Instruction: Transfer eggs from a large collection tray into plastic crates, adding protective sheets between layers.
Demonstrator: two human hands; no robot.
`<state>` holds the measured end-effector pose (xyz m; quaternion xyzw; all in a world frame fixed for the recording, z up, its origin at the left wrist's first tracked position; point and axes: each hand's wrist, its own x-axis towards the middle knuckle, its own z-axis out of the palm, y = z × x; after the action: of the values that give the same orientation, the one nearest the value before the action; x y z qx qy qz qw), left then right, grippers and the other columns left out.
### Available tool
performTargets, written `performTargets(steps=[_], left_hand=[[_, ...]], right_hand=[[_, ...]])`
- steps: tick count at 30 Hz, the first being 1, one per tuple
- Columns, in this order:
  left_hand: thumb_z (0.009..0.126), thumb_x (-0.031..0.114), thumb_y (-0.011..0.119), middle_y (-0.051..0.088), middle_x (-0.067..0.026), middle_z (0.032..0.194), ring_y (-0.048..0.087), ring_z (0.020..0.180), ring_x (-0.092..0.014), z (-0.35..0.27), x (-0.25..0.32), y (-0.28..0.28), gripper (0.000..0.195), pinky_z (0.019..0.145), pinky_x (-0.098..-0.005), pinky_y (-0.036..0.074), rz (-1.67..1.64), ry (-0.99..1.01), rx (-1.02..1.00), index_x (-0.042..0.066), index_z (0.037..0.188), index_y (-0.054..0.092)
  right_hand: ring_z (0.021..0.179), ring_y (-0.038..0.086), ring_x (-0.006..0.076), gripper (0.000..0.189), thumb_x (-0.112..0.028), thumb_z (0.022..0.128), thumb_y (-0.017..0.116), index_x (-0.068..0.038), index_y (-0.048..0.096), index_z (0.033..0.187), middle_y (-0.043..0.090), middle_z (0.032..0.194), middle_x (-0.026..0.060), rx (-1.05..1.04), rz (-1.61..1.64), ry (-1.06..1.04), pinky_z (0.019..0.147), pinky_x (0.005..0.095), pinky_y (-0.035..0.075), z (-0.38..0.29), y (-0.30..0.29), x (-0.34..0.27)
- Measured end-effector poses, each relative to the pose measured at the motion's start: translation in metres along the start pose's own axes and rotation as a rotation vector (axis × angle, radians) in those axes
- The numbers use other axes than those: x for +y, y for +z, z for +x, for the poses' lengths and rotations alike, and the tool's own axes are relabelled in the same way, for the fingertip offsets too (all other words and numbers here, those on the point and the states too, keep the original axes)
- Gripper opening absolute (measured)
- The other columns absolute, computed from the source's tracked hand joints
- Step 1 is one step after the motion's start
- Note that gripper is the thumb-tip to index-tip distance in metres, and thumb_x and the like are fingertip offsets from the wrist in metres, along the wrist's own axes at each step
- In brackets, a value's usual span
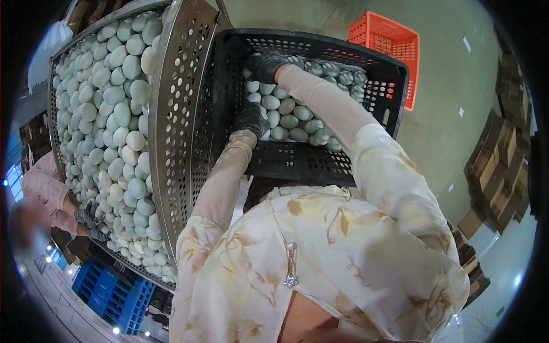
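Both my hands wear dark grey knit gloves and reach down into a black perforated plastic crate [300, 165]. My left hand [251, 120] is at the crate's left side, its fingers against pale eggs [270, 103]; whether it grips one is hidden. Farther up, my right hand [265, 67] lies over the far left corner, its fingers hidden beneath the glove's back. A layer of pale green-white eggs covers the crate's bottom. Those towards the right and far side look darker, with striped shadows.
Left of the crate stands a perforated metal bin [178, 107] heaped with pale eggs [113, 96]. Another person's gloved hands [96, 227] touch eggs at its near left. A red plastic crate [411, 47] sits on the floor behind. Stacked brown cartons [493, 167] stand right, blue crates [111, 296] lower left.
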<state>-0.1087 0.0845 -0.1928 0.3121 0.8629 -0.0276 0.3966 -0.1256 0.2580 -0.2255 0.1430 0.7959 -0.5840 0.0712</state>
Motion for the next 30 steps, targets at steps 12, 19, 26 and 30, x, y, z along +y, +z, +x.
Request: performTargets(steps=[12, 19, 26, 30], left_hand=[[0.068, 0.027, 0.066, 0.056, -0.0211, 0.116, 0.054, 0.11, -0.033, -0.007, 0.002, 0.0, 0.048, 0.094, -0.0388, 0.044, 0.072, 0.056, 0.085, 0.006, 0.11, 0.057], [0.066, 0.041, 0.07, 0.049, -0.0165, 0.128, 0.046, 0.119, -0.032, 0.013, 0.0, 0.008, 0.066, 0.101, -0.0395, 0.038, 0.1, 0.076, -0.146, 0.01, 0.123, 0.052], [0.073, 0.033, 0.064, 0.057, -0.0207, 0.116, 0.055, 0.11, -0.033, -0.01, 0.0, 0.006, 0.05, 0.094, -0.0408, 0.044, 0.269, 0.238, -0.247, 0.007, 0.115, 0.059], [0.077, 0.03, 0.059, 0.062, -0.0219, 0.106, 0.06, 0.101, -0.035, -0.014, -0.004, -0.003, 0.037, 0.089, -0.0417, 0.047, 0.372, 0.346, -0.313, 0.006, 0.103, 0.065]], right_hand=[[0.097, 0.059, 0.0334, 0.045, -0.036, 0.075, 0.063, -0.006, 0.061, 0.108, 0.061, 0.104, 0.0193, -0.024, -0.481, -0.063, 0.083, 0.0418, 0.046, -0.02, -0.018, -0.002], [0.098, 0.059, 0.0333, 0.057, -0.049, 0.069, 0.063, -0.004, 0.062, 0.105, 0.062, 0.106, 0.0195, -0.268, -0.62, -0.05, 0.084, 0.0415, 0.046, -0.101, -0.058, 0.013], [0.089, 0.062, 0.0344, 0.05, -0.036, 0.063, 0.069, -0.003, 0.064, 0.1, 0.065, 0.093, 0.0184, -0.685, -0.699, 0.237, 0.077, 0.0419, 0.048, -0.214, -0.086, -0.009], [0.083, 0.063, 0.0347, 0.04, -0.028, 0.06, 0.071, -0.003, 0.066, 0.091, 0.066, 0.083, 0.0187, -0.526, -0.722, 0.182, 0.074, 0.0416, 0.05, -0.245, -0.086, -0.003]])
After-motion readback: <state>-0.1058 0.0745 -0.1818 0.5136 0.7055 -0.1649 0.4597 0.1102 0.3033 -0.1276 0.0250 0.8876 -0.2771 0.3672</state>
